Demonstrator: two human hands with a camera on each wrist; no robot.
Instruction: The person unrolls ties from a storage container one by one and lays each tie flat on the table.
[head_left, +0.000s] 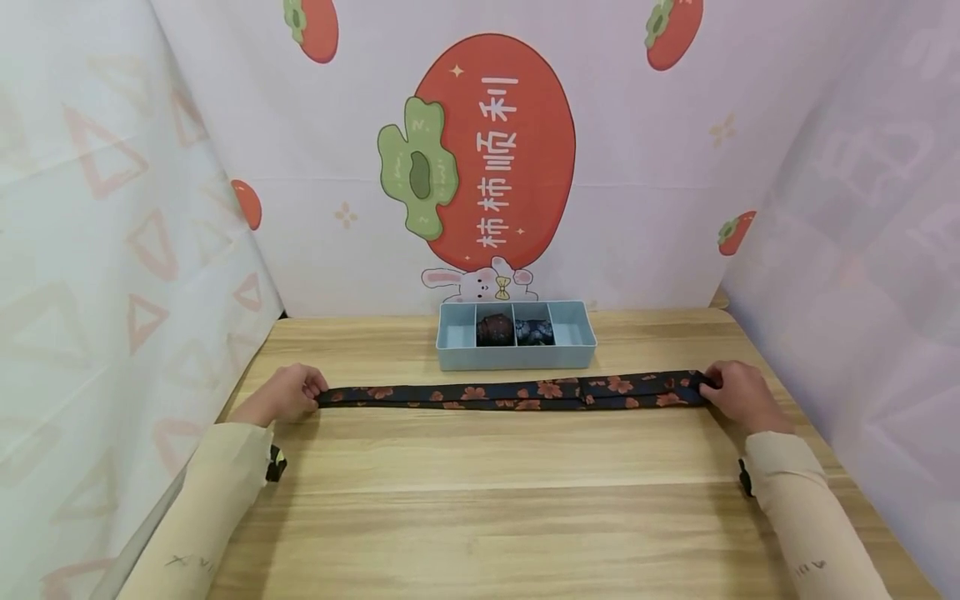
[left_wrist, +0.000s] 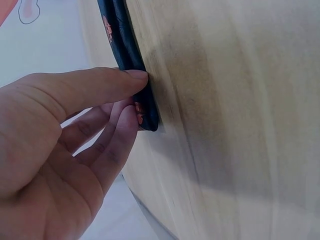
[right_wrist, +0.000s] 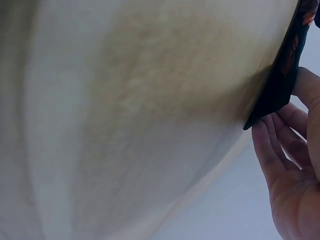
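Note:
A dark necktie with orange flowers [head_left: 480, 395] lies stretched from side to side across the wooden table, folded so that layers overlap along its length. Its narrower left end is pinched between the thumb and fingers of my left hand [head_left: 292, 392]; the left wrist view shows the necktie [left_wrist: 120, 40] passing under the thumb. At the wider right end my right hand [head_left: 742, 396] grips the fabric. In the right wrist view the pointed corner of the necktie [right_wrist: 275, 95] sits between thumb and fingers, partly cut off by the frame edge.
Behind the necktie stands a light blue divided box [head_left: 517, 358]. Its two middle compartments hold a dark reddish roll [head_left: 495, 330] and a dark blue patterned roll [head_left: 534, 332]. A printed cloth [head_left: 637, 250] hangs at the back, with more cloth on both sides of the table [head_left: 480, 517].

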